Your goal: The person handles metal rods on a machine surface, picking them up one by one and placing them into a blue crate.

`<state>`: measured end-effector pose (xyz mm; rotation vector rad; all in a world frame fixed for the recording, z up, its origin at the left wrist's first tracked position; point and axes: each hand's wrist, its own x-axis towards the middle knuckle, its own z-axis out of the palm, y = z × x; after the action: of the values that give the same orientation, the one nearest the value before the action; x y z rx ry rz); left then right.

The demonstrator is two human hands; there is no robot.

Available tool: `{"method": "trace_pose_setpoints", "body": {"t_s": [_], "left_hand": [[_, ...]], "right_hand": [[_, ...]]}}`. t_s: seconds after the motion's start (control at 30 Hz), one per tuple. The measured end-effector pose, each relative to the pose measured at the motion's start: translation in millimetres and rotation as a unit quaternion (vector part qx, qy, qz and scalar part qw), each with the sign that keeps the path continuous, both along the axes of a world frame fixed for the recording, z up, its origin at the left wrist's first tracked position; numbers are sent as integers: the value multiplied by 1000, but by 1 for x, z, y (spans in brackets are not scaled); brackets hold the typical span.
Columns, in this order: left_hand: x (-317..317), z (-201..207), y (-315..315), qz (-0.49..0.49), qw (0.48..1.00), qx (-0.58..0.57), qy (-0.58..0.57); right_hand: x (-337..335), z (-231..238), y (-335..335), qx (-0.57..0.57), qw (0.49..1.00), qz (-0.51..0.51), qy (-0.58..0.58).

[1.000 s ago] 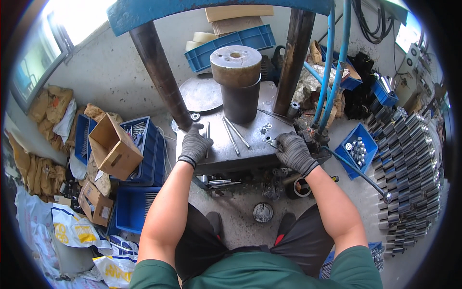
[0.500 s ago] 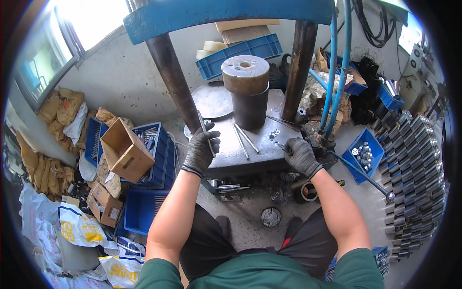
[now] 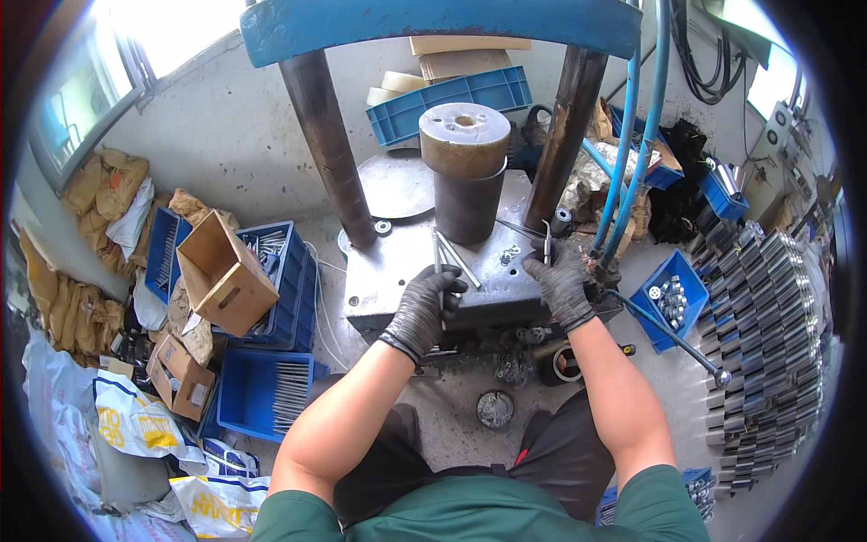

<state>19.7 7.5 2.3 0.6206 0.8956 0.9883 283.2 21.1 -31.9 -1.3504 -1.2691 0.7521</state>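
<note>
The metal rod (image 3: 438, 257) is in my L hand (image 3: 428, 301), fingers curled round it, at the front edge of the metal table (image 3: 388, 271). My R hand (image 3: 562, 280) pinches a small bent metal bit (image 3: 547, 244) b/w thumb & fingers. I think it's best to hold both firm, w/ tips in sight, b/c smooth metal could slip. More rods (image 3: 465, 266) lie by the big round post (image 3: 465, 199). Far L, white bags (image 3: 135, 417) have yellow print; a label on the brown box (image 3: 179, 373) is too tiny to read.
</note>
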Motion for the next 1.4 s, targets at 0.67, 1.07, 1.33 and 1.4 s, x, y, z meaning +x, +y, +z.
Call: {"method": "trace_pose_setpoints", "body": {"t_s": [0.67,1.07,1.33,1.4], "left_hand": [[15,-6,-18,-127,980,129,79],[-4,10,-11,-1,999,32,-20],[-10,3,-10,0,999,42,-34],[-10,2,-11,-8,998,53,-21]], "right_hand": [[-61,36,-52,-20,991,120,62],[-45,40,-59,-230,875,201,375],[-54,69,-81,139,890,111,-420],[-54,68,-80,139,887,106,-427]]}}
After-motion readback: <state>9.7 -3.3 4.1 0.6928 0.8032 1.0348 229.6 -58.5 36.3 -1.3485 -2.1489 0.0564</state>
